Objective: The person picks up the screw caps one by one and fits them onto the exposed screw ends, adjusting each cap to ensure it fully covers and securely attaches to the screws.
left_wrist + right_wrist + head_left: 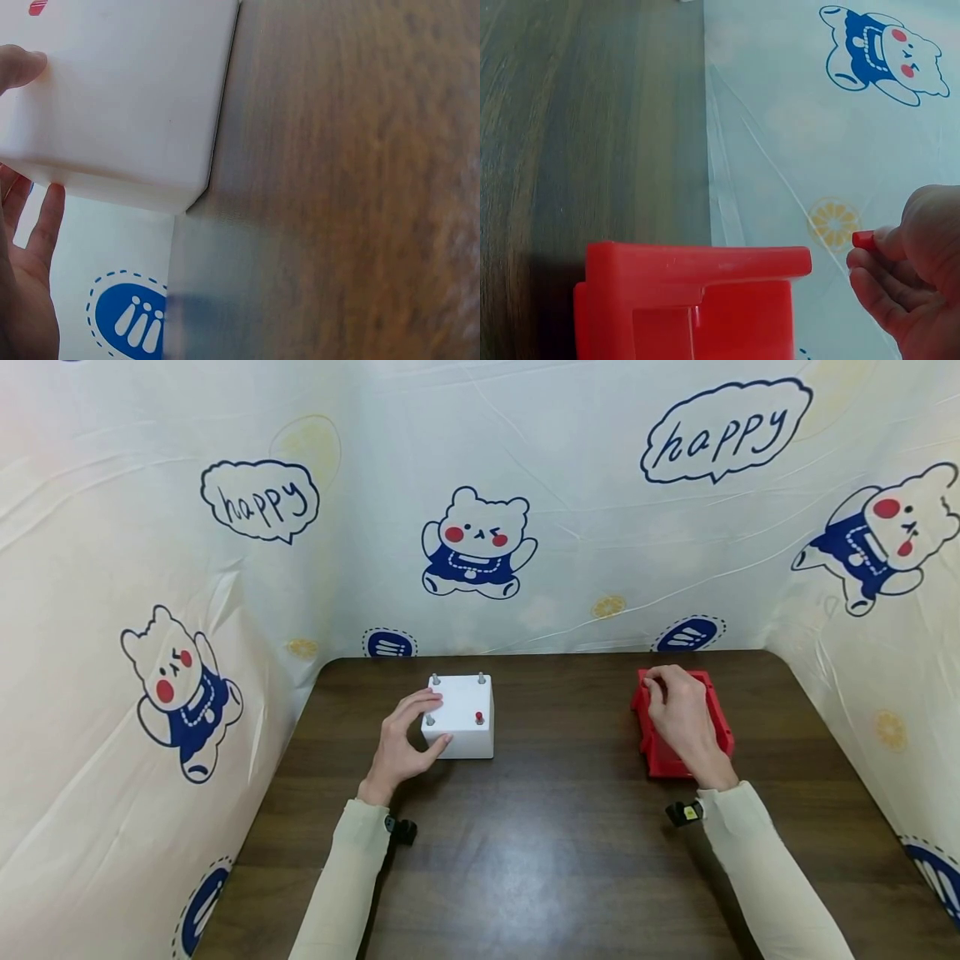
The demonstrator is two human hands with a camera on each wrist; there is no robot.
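A white box (463,700) with an upright metal bolt near each top corner sits on the table. A small red piece (479,717) is on its front-right bolt. My left hand (396,750) holds the box at its left side. The left wrist view shows the thumb (22,67) against one face and fingers around the edge. My right hand (681,714) is over the red bin (722,727). In the right wrist view, thumb and forefinger pinch another small red piece (863,240), above the bin's rim. The bin's contents are hidden from me.
The dark wooden table (525,852) extends between and in front of both things. A pale printed sheet (585,552) rises behind the table and along both sides. Small black cameras sit on both wrists.
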